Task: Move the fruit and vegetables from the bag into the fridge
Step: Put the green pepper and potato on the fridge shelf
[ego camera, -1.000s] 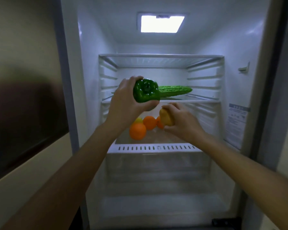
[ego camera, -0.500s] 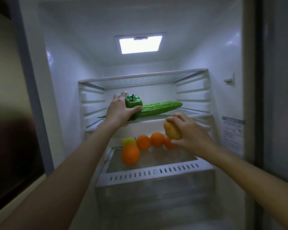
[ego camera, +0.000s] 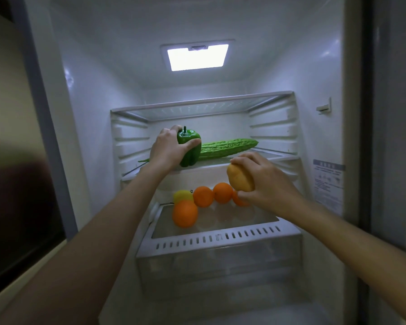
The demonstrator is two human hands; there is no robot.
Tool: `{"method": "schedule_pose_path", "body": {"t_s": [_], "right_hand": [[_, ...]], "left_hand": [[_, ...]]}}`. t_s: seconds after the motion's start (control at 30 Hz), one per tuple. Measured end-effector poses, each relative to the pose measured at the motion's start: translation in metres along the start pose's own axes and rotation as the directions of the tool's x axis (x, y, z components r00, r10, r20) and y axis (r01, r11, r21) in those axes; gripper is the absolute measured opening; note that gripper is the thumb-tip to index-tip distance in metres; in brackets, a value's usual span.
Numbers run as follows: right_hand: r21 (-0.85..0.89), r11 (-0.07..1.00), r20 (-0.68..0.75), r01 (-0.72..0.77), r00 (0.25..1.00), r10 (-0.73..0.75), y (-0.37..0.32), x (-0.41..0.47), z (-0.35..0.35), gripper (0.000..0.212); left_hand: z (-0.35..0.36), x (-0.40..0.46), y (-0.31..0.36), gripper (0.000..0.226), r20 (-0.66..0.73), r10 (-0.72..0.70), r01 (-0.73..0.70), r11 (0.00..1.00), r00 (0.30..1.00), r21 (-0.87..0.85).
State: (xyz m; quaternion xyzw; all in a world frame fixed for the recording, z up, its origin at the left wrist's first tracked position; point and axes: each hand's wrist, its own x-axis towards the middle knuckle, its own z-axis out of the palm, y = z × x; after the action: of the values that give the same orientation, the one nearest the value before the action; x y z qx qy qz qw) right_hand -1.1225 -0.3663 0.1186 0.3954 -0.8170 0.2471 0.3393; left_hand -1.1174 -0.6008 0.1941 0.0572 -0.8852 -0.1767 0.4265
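My left hand (ego camera: 168,150) grips a green bell pepper (ego camera: 189,146), standing it upright on the glass shelf (ego camera: 277,157) of the open fridge, just in front of the left end of a bitter gourd (ego camera: 227,147) lying there. My right hand (ego camera: 263,181) holds a yellow-brown potato (ego camera: 240,177) in the air below that shelf's front edge, above the lower shelf. On the lower shelf lie several oranges (ego camera: 185,213) and a yellow fruit (ego camera: 182,195). The bag is out of view.
A clear drawer with a slotted white front (ego camera: 218,239) sits under the fruit shelf. An upper glass shelf (ego camera: 202,105) is bare. The fridge light (ego camera: 197,57) glows overhead. A dark panel (ego camera: 21,184) flanks the left; the door frame (ego camera: 366,137) stands on the right.
My left hand has carried the pepper forward and set it upright on the shelf by the gourd. My right hand with the potato has stayed near the shelf's front edge. The camera moved closer.
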Motion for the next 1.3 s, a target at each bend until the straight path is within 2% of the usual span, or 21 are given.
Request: {"method": "schedule_pose_path", "body": {"t_s": [0.13, 0.3, 0.4, 0.9, 1.03, 1.17, 1.3], "right_hand": [[0.000, 1.000, -0.001, 0.007, 1.000, -0.007, -0.003, 0.000, -0.002, 0.073], [-0.006, 1.000, -0.006, 0.010, 1.000, -0.010, -0.005, -0.001, -0.006, 0.074], [-0.012, 1.000, -0.005, 0.006, 1.000, -0.007, -0.007, -0.002, -0.007, 0.073], [-0.021, 1.000, -0.037, -0.007, 0.999, 0.006, -0.010, -0.004, -0.018, 0.072], [0.002, 1.000, -0.121, -0.020, 0.992, 0.020, -0.011, 0.014, -0.023, 0.072], [0.052, 0.993, -0.206, -0.103, 0.972, 0.112, -0.003, 0.053, -0.016, 0.070], [0.004, 0.991, -0.106, -0.132, 0.986, 0.131, 0.016, 0.091, -0.009, 0.076]], "left_hand": [[-0.001, 0.002, 0.001, 0.076, 0.090, -0.026, 0.024, 1.000, 0.996, 0.016], [-0.004, 0.002, -0.003, 0.077, 0.083, -0.053, 0.056, 0.998, 0.995, -0.030], [-0.005, -0.001, -0.001, 0.077, 0.095, -0.044, 0.041, 0.999, 0.995, 0.027], [-0.008, -0.018, -0.001, 0.073, 0.014, 0.074, -0.075, 0.983, 0.997, 0.167], [-0.014, -0.033, 0.000, 0.063, -0.058, 0.140, -0.125, 0.968, 0.988, 0.217], [-0.016, -0.052, 0.001, 0.058, -0.093, 0.218, -0.180, 0.934, 0.972, 0.308], [-0.013, -0.069, -0.001, 0.061, -0.068, 0.215, -0.178, 0.917, 0.974, 0.356]]}}
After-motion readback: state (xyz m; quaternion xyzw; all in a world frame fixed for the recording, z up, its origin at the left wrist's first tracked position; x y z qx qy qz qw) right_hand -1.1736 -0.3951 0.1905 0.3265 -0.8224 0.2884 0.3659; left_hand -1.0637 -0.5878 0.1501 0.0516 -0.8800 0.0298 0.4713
